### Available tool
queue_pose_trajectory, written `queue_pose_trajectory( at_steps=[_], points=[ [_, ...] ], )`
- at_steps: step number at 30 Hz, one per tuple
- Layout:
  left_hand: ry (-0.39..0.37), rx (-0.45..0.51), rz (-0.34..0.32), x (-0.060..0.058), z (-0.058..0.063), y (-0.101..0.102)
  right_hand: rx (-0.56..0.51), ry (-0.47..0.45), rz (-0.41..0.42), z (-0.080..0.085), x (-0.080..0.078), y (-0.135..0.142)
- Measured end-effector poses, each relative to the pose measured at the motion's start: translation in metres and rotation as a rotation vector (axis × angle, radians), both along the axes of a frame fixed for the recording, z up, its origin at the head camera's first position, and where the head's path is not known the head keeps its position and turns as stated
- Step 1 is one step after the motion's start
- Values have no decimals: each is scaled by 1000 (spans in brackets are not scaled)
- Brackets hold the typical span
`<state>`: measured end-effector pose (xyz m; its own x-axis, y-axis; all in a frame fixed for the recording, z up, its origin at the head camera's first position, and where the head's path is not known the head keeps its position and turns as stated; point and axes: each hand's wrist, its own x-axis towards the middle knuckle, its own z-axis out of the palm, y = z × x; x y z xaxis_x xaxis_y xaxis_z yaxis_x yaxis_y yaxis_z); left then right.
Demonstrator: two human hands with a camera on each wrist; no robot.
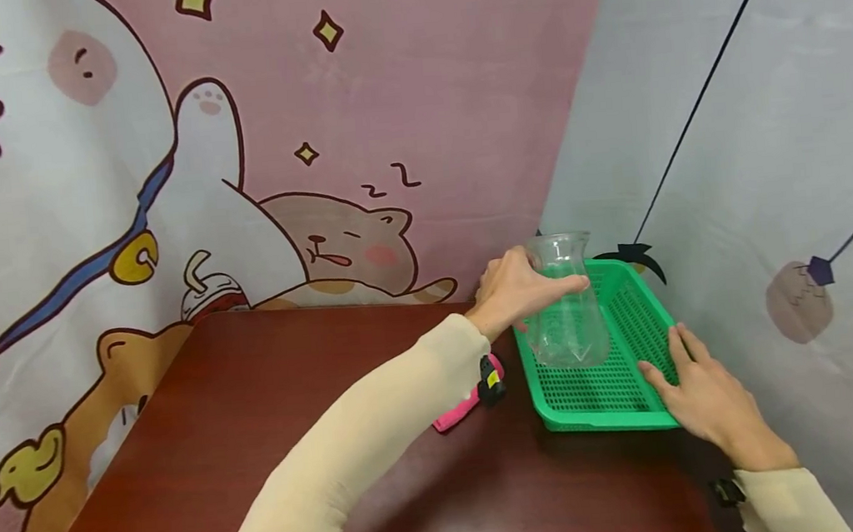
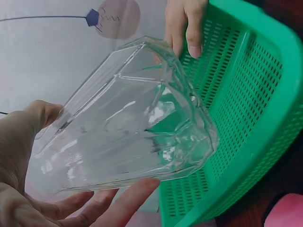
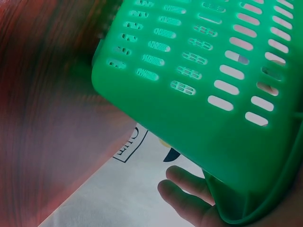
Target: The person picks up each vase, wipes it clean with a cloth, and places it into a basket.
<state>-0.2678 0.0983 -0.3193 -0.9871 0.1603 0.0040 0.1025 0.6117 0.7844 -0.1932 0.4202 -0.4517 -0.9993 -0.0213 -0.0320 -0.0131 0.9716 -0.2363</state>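
A clear glass vase (image 1: 571, 334) with a flared mouth and faceted base stands upright over the green basket in the head view. My left hand (image 1: 514, 288) grips it round the upper part, thumb on one side and fingers on the other, as the left wrist view also shows. Whether the vase's base touches the basket floor I cannot tell. My right hand (image 1: 711, 402) holds the right rim of the green plastic basket (image 1: 607, 421), thumb inside. In the right wrist view, fingers (image 3: 187, 198) curl beneath the basket's edge.
A pink item (image 1: 455, 416) lies on the dark red-brown table (image 1: 275, 445), partly hidden by the left wrist. Cartoon-printed cloth (image 1: 420, 91) hangs behind the table, and a pale printed cloth (image 1: 787, 171) hangs close along the basket's right side.
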Motion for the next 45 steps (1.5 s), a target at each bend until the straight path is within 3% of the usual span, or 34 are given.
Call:
queue_pose_trajectory(
  at_steps=[7, 11, 17, 28, 35, 45],
  points=[
    [-75, -87, 37, -21, -5, 29, -7, 33, 3, -1, 0, -2],
    [-130, -129, 58, -28, -7, 42, -9, 39, 6, -2, 0, -4],
    [-191, -266, 59, -35, -11, 57, -7, 45, 15, -1, -3, -9],
    [-261, -497, -19, -64, -53, 92, -14, 34, 9, -4, 0, -13],
    [-327, -594, -35, -67, -65, 112, -12, 43, -7, -5, 2, -10],
    [-331, -598, -55, -73, -66, 115, -19, 65, -5, -6, 0, -7]
  ],
)
